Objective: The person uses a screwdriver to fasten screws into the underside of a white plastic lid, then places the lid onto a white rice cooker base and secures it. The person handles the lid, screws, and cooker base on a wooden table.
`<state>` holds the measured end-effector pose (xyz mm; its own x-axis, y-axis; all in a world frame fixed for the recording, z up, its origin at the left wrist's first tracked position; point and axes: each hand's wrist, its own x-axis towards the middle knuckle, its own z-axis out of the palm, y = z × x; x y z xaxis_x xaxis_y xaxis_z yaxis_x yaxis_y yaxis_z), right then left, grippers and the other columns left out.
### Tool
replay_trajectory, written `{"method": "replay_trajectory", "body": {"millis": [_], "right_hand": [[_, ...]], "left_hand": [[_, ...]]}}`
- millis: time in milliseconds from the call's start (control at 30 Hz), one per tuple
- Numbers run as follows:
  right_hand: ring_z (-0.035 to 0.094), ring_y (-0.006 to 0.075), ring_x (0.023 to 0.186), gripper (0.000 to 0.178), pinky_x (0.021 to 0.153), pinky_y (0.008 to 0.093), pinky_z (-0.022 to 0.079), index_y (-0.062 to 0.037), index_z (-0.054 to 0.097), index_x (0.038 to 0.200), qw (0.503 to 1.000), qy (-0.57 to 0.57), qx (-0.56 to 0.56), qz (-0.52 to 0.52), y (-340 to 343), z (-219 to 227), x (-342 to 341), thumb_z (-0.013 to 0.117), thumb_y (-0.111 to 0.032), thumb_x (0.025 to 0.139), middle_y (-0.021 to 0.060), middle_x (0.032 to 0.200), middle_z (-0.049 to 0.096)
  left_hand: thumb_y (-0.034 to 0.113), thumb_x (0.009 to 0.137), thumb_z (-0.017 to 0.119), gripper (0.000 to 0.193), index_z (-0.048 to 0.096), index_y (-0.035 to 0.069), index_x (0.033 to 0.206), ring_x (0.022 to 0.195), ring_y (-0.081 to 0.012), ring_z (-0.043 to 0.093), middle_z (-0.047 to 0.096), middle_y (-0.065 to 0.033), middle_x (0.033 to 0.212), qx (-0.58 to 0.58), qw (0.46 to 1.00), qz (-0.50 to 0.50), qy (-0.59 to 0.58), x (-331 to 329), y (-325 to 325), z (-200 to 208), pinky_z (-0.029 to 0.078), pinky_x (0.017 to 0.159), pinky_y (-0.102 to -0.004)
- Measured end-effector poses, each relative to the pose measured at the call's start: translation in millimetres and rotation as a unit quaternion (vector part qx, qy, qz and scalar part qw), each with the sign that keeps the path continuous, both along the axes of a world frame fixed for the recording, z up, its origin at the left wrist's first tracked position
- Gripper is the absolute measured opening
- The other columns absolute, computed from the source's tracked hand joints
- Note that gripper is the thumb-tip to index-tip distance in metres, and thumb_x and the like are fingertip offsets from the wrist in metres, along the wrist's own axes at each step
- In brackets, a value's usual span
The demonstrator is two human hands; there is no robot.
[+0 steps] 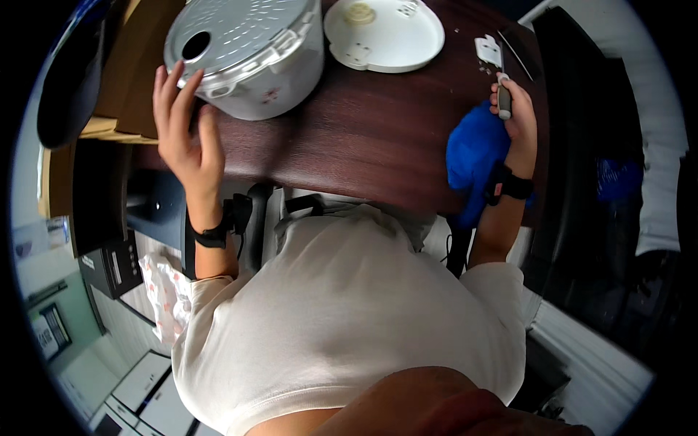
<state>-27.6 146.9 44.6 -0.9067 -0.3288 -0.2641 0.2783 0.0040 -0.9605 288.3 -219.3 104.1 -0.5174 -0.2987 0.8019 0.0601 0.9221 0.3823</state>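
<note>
My right hand (518, 109) is closed around the grey handle of a screwdriver (504, 102), its thin shaft pointing away from me. Just beyond it lies a small white plastic part (488, 50), with tiny loose pieces beside it that look like screws. My left hand (190, 138) has its fingers spread at the near left rim of a grey-white, pot-shaped appliance body (273, 91). Its fingertips reach the rim, though whether they press on it I cannot tell. A dark round hole shows in the appliance's grey top.
Right of the appliance sits a shallow white round cover (396, 43) with a cream disc (359, 13) on it. A blue cloth (472, 149) lies under my right wrist. Cardboard boxes (138, 80) stand at the left of the dark wooden table (349, 138); a black sofa (582, 145) is at the right.
</note>
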Motion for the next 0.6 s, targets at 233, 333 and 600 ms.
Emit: {"method": "replay_trajectory", "body": {"millis": [233,333,600], "right_hand": [[0.054,0.0103,0.051,0.026,0.041,0.025,0.042,-0.0011,0.055,0.108,0.963,0.053,0.261,0.039,26.8,11.9,24.8,0.056,-0.02,0.09,0.0029,0.073,0.058],[0.054,0.01,0.051,0.027,0.041,0.0249,0.042,-0.0006,0.056,0.109,0.951,0.049,0.297,0.062,32.2,6.2,22.3,0.055,-0.019,0.09,0.0018,0.071,0.057],[0.055,0.0116,0.051,0.027,0.043,0.0275,0.043,-0.0003,0.059,0.103,0.909,0.067,0.408,0.054,29.1,-2.2,14.3,0.056,-0.021,0.086,0.0029,0.068,0.057]], "left_hand": [[0.016,0.088,0.058,0.022,0.066,-0.005,0.088,0.094,-0.0314,0.062,0.067,-0.0153,0.092,0.148,0.903,-0.404,-0.009,-19.6,62.6,51.6,0.048,0.085,-0.0397],[0.035,0.088,0.063,0.038,0.064,-0.002,0.083,0.076,-0.0272,0.061,0.064,-0.0145,0.08,0.21,0.767,-0.601,-0.08,-34.8,97.5,71.2,0.047,0.068,-0.0389],[0.045,0.067,0.077,0.041,0.063,0.006,0.067,0.054,-0.0185,0.058,0.06,-0.0045,0.064,0.186,0.705,-0.684,-0.005,-41.4,152.2,102.1,0.043,0.061,-0.0316]]}}
